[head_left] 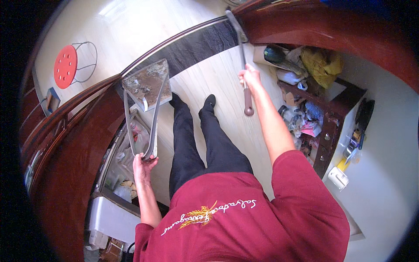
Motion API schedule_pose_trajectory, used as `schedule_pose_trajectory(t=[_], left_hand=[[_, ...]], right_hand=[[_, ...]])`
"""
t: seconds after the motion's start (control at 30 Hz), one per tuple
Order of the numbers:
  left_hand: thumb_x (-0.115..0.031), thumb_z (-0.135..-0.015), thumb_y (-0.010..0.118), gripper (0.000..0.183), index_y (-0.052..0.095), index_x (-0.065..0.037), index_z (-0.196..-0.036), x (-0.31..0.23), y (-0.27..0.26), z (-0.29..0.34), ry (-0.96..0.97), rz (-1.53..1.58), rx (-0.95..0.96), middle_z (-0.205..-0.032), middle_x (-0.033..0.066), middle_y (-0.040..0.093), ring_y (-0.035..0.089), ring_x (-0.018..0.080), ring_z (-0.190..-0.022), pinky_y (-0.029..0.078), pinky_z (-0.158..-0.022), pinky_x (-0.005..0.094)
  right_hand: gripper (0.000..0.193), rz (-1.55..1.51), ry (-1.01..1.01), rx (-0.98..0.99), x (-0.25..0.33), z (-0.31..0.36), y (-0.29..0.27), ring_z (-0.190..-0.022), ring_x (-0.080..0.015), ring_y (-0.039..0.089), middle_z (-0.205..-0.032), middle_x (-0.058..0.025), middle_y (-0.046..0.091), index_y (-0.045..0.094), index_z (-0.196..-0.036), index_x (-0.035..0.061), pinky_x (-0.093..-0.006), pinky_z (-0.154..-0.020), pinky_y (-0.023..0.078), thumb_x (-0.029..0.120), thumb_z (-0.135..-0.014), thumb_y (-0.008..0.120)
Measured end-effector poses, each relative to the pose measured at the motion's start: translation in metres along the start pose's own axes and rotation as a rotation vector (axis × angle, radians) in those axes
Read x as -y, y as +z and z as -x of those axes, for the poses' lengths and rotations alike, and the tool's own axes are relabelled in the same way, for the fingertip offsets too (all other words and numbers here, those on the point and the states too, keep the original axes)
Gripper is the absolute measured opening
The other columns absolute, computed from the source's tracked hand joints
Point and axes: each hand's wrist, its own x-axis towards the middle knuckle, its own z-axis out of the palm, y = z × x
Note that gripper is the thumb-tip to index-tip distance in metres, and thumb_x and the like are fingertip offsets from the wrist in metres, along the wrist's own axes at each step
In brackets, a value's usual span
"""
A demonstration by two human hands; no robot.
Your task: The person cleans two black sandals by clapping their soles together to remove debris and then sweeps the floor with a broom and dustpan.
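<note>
My left hand (145, 164) is closed around the top of a long looped metal handle that runs down to a dustpan (146, 85). Brown grime marks the dustpan, which is at floor level in front of my left foot. My right hand (250, 76) grips the shaft of a long-handled sweeper (243, 52). Its brown grip end (248, 104) points back toward me, while its narrow grey head (236, 26) reaches the dark threshold strip ahead. The sweeper head and the dustpan are well apart.
A red round stool (66, 67) stands beyond the doorway at far left. To my right, a dark wooden shelf (334, 126) holds bags and produce, including a yellow bag (322, 66). Another shelf with plastic bags (126, 191) lies left. Dark stone (196, 48) crosses the pale floor.
</note>
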Motion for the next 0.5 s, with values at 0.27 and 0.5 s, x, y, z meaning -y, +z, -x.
schedule_pose_trajectory(t=[0.27, 0.5], left_hand=[[-0.023, -0.079, 0.047, 0.019, 0.045, -0.004, -0.084, 0.012, 0.003, -0.004, -0.042, 0.059, -0.020, -0.070, 0.0141, 0.058, 0.060, 0.0299, -0.063, 0.053, -0.053, 0.0322], [-0.025, -0.082, 0.046, 0.022, 0.047, -0.003, -0.086, 0.014, -0.003, -0.012, -0.101, 0.034, 0.023, -0.070, 0.0129, 0.056, 0.058, 0.0280, -0.063, 0.054, -0.060, 0.0393]], right_hand=[[0.024, 0.320, 0.019, 0.254, -0.022, -0.028, 0.015, -0.039, -0.0110, 0.042, -0.054, -0.0034, 0.046, 0.047, -0.091, 0.0025, -0.0258, -0.033, 0.034, -0.002, -0.068, 0.050], [0.066, 0.009, 0.159, 0.242, 0.004, 0.069, -0.068, -0.039, -0.0093, 0.039, -0.055, -0.0016, 0.045, 0.031, -0.129, 0.0060, -0.0225, -0.033, 0.032, -0.003, -0.067, 0.052]])
